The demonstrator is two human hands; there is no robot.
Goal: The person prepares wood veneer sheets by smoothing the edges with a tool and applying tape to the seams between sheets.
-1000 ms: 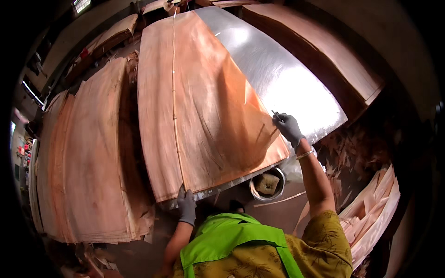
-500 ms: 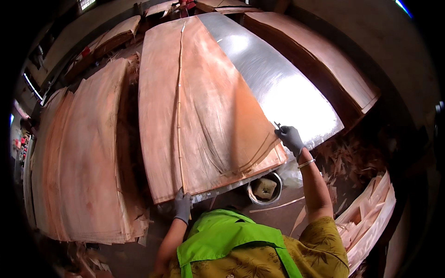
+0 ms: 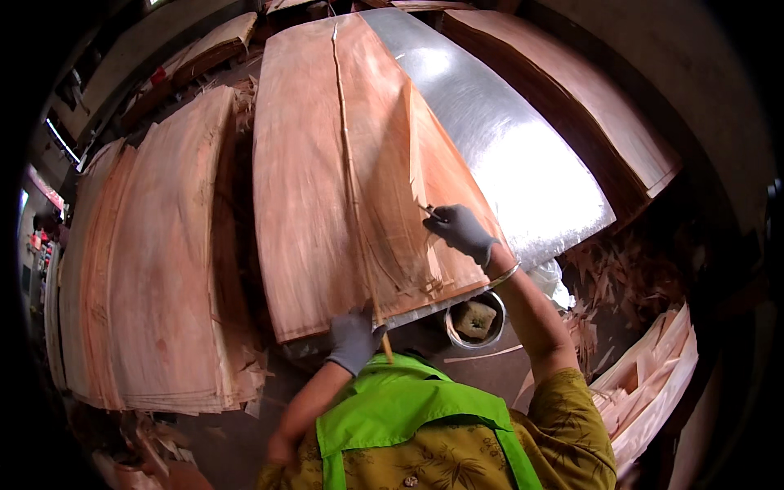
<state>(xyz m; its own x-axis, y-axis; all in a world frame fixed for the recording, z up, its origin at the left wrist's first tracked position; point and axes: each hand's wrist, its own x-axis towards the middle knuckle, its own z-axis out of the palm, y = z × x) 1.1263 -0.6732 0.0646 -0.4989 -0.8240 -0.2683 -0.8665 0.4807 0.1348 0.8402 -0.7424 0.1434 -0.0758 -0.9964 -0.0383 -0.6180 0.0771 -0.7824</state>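
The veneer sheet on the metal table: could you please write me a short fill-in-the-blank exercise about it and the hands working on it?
1. Both hands wear grey ____.
2. The veneer sheet lies on a shiny ____ table.
3. The right hand rests on the sheet, while the left hand is at the sheet's ____ edge.
4. Below the table edge stands a round metal ____.

Missing words: gloves; metal; near; bucket
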